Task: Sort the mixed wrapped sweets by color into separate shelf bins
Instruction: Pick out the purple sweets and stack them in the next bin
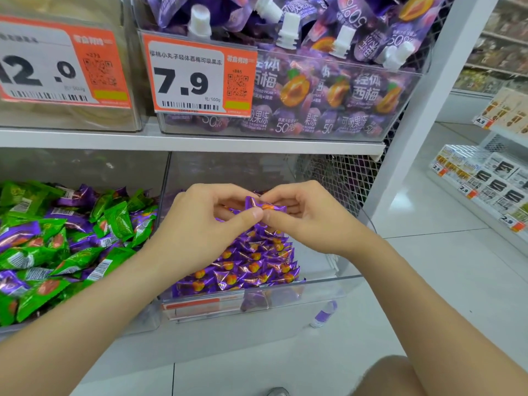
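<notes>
At frame centre, the left hand [205,224] and right hand [310,220] together pinch one purple sweet [264,205] above the clear bin [328,292] holding purple sweets [251,267]. Mixed green and purple sweets [60,238] lie heaped at middle left. Purple pouches [328,90] fill the upper right.

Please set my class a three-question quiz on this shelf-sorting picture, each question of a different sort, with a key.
1. True or false: the left hand and the right hand together pinch one purple sweet.
2. Multiple choice: the right bin, below the hands, holds A) green sweets only; B) purple sweets; C) spouted pouches.
3. Fill in: in the left bin, the sweets mixed among the purple ones are ____.
Key: 1 true; 2 B; 3 green.
</notes>
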